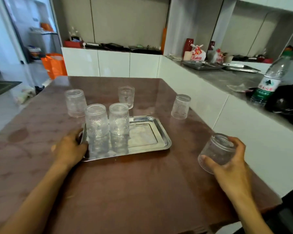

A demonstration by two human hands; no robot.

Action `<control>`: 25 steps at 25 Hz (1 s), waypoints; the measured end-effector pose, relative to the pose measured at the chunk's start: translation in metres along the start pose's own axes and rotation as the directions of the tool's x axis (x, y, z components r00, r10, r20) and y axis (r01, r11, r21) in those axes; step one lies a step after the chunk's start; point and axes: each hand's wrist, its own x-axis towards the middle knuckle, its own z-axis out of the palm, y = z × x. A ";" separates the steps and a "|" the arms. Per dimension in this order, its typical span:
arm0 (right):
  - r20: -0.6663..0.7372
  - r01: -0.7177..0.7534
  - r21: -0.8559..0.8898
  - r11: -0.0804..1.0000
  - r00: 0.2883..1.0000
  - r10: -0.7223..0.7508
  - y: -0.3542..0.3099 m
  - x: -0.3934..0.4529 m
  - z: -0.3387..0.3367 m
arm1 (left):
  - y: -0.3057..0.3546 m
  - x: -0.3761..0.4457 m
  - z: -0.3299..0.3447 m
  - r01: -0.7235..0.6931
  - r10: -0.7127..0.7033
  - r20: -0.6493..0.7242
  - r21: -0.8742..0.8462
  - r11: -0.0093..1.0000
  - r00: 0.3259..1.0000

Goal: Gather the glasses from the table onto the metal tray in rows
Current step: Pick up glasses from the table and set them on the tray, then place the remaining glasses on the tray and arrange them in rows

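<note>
A metal tray (pixel 152 142) lies on the brown table (pixel 134 183). Two clear ribbed glasses stand upside down side by side at the tray's far left: one (pixel 96 121) at the left end, one (pixel 119 119) just right of it. My left hand (pixel 71 147) grips the tray's left edge. My right hand (pixel 230 159) holds another inverted glass (pixel 216 150) near the table's right edge. Three glasses remain on the table: one (pixel 75 103) behind the tray at left, one (pixel 126 96) at the back middle, one (pixel 181 106) at the right.
A white counter runs along the right side, with a plastic water bottle (pixel 269 81), a black bag (pixel 287 100) and metal trays (pixel 203 65) on it. An orange bag (pixel 54 65) stands on the floor beyond the table's far left corner.
</note>
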 end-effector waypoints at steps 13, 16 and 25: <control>0.282 0.284 0.122 0.951 0.908 -0.308 -0.088 0.075 0.211 | -0.014 0.011 0.010 0.001 0.005 -0.054 0.119 0.993 0.999; 0.307 0.307 0.085 0.948 0.897 -0.318 -0.078 0.079 0.221 | -0.015 0.012 0.011 0.009 -0.004 -0.049 0.113 0.994 0.999; 0.429 0.305 0.132 0.943 0.840 -0.332 -0.077 0.081 0.212 | -0.008 0.008 0.002 0.005 -0.003 -0.013 0.127 0.992 1.000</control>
